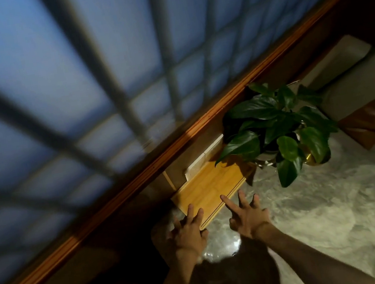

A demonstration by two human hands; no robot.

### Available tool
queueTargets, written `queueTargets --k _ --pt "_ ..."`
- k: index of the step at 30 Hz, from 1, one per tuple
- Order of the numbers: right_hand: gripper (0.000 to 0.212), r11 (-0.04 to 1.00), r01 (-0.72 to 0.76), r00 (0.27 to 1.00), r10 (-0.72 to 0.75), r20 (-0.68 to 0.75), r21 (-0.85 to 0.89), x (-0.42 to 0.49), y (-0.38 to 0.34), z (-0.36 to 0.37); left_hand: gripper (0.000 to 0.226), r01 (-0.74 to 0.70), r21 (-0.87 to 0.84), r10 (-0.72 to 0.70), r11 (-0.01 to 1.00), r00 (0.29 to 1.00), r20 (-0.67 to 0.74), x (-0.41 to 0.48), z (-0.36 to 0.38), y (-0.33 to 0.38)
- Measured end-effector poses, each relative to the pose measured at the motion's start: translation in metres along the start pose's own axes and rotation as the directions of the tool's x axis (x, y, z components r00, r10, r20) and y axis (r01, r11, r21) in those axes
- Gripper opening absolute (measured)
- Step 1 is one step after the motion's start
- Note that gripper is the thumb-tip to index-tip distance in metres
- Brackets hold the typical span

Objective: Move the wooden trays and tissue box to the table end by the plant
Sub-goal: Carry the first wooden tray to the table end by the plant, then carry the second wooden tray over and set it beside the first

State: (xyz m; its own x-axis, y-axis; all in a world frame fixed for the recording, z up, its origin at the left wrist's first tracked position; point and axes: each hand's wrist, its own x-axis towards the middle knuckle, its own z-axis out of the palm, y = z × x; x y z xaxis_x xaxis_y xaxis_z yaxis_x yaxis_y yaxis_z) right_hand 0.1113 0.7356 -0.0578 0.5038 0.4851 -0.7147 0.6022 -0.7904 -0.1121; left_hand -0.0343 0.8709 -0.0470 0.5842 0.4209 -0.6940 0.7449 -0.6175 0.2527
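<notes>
Your marble table (328, 205) fills the frame from 3 to 6 o'clock. 1 plant (278, 126) stands at its far end, toward 2 o'clock. 1 wooden tray (210, 186) lies flat just beside it, at 9 o'clock of the pot, leaves overhanging 1 corner. Your 2 hands hold nothing: left hand (188, 234) fingers spread over the tray's near corner, right hand (249, 215) fingers splayed at its near edge. Contact cannot be told.

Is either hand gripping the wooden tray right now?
No. Both the left hand and the right hand are open with fingers spread at the near edge of the wooden tray, not closed around it.
</notes>
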Motion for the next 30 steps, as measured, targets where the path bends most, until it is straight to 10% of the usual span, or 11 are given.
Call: queueTargets --k 5,13,20,24,30 --pt "0.055 0.865 -0.055 0.981 -0.047 0.19 0.498 -0.037 0.011 -0.072 0.058 -0.021 -0.079 0.015 0.997 0.996 -0.085 -0.02 -0.053 0.012" --pt "0.041 0.424 0.21 0.903 0.26 -0.341 0.881 -0.234 0.116 -0.037 0.055 -0.52 -0.019 0.469 0.854 0.785 -0.405 -0.134 -0.036 0.15" --pt "0.023 -0.008 0.367 0.585 0.78 -0.224 0.93 -0.421 0.237 0.106 0.024 -0.692 -0.116 0.668 0.713 0.72 -0.187 -0.236 0.068 0.275" --pt "0.03 -0.082 0.472 0.427 0.892 -0.146 0.878 -0.497 0.281 0.178 0.016 -0.76 -0.056 0.748 0.647 0.648 -0.145 -0.288 0.119 0.32" --pt "0.029 -0.078 0.448 0.407 0.905 -0.125 0.89 -0.566 0.354 0.262 0.017 -0.773 -0.06 0.767 0.632 0.634 -0.093 -0.366 0.203 0.374"
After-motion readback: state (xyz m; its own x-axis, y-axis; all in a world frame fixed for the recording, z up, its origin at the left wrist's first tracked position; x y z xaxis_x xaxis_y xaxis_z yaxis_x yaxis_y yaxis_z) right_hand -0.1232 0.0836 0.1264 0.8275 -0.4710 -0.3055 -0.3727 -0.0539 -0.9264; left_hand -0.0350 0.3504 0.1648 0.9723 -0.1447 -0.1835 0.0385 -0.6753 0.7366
